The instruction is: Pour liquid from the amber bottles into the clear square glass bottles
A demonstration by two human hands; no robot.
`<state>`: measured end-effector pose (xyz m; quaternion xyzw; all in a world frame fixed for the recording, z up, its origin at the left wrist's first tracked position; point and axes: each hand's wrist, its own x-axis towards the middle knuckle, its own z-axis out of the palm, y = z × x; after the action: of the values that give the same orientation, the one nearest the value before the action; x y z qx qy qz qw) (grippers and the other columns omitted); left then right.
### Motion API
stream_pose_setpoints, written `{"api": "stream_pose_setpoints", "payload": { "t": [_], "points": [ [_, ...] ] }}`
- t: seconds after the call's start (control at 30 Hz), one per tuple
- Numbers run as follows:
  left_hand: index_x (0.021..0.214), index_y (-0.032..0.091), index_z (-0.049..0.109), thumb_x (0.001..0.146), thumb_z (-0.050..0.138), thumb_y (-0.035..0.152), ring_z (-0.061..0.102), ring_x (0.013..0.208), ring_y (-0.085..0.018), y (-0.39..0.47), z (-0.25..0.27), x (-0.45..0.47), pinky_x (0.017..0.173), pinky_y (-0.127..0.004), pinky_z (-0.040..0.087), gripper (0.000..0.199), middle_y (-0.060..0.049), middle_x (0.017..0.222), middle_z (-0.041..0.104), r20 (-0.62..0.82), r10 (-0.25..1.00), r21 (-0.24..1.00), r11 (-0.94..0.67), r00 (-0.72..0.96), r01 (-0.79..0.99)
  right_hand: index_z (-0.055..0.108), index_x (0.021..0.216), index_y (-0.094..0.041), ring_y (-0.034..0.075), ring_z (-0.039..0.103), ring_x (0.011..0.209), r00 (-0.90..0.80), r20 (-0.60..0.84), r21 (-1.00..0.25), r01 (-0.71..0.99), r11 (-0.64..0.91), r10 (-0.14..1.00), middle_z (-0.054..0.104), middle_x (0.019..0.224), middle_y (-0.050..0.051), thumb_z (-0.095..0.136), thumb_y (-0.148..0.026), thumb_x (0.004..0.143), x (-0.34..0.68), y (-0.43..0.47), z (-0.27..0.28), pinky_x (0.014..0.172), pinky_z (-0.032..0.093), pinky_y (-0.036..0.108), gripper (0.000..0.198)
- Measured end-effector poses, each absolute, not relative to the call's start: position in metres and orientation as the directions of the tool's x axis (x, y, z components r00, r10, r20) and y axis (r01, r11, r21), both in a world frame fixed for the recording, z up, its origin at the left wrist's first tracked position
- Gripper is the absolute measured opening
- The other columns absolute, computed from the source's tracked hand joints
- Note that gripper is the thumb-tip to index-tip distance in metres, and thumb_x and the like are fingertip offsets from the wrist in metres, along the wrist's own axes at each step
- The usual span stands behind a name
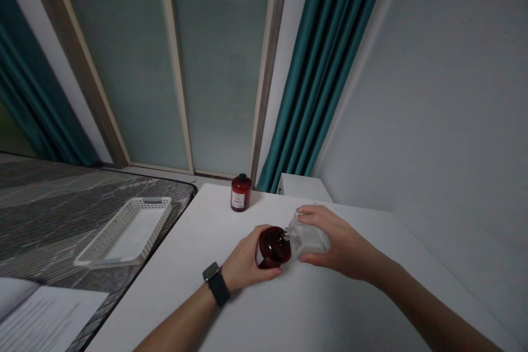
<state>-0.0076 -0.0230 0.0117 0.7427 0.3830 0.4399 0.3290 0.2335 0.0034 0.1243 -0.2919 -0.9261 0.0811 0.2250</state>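
Observation:
My left hand is wrapped round a dark red bottle with a white label, its top tilted toward the right. In my right hand is a clear bottle, tipped on its side with its neck pointing left. The clear bottle's mouth meets the red bottle's opening; whether liquid is passing between them I cannot tell. Farther back on the white table stands a second red bottle, upright, with a black cap and a white label.
To the left, a white plastic basket lies on a grey patterned surface, with an open book nearer me. Behind the table are a white cabinet, a teal curtain and glass sliding doors. A wall bounds the right side.

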Motion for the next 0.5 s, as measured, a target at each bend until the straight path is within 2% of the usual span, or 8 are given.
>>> {"api": "stream_pose_setpoints", "payload": {
  "t": [0.5],
  "points": [
    [0.129,0.020,0.044,0.064,0.082,0.022,0.061,0.112,-0.030,-0.0233,0.0135,-0.0072,0.099,-0.044,0.048,0.075,-0.010,0.124,0.061,0.379,0.869,0.842,-0.466,0.318,0.272,0.058,0.125,-0.023,0.030,0.057,0.124,-0.729,0.379,-0.282,0.495,0.822,0.570,0.061,0.133,0.014,0.082,-0.032,0.072,0.2332,0.0040,0.1245,0.103,0.049,0.050,0.059]
  ]
}}
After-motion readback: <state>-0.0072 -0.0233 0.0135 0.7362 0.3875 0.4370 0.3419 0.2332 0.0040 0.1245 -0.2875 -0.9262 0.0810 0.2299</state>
